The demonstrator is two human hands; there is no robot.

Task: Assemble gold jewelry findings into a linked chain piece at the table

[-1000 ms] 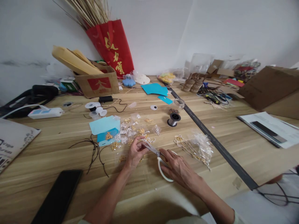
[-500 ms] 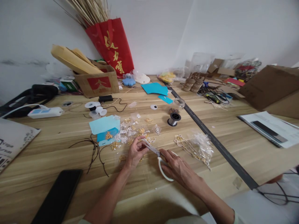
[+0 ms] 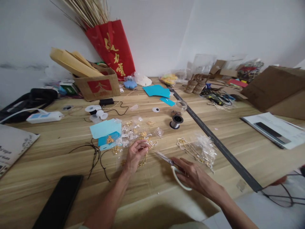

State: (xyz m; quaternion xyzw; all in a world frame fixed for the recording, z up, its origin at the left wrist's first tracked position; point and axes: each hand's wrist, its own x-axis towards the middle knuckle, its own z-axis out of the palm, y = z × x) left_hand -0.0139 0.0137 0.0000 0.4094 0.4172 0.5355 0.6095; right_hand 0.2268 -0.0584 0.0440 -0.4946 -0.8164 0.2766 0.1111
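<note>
My right hand (image 3: 194, 173) is closed on white-handled scissors (image 3: 180, 178), whose blades point up and left, away from my left hand. Thumb and fingertips of my left hand (image 3: 136, 153) are pinched together over small gold pieces (image 3: 143, 161); what they grip is too small to make out. Around and beyond that hand lie little bags of gold and silver beads (image 3: 126, 140). A wire spool (image 3: 176, 121) stands farther back. Right of the blades are chains (image 3: 190, 152) beside crumpled clear plastic bags (image 3: 205, 148).
Black cords (image 3: 95, 156) and a black phone (image 3: 58, 202) lie at the left. A dark strip (image 3: 214, 136) crosses the wooden table (image 3: 238, 159) diagonally. Behind stand a red bag (image 3: 114, 47) and a cardboard box (image 3: 97, 87); a notebook (image 3: 271, 130) lies at the right.
My right hand has moved right and slightly down with the scissors, so the blades are now apart from my left hand. My left hand has shifted slightly left.
</note>
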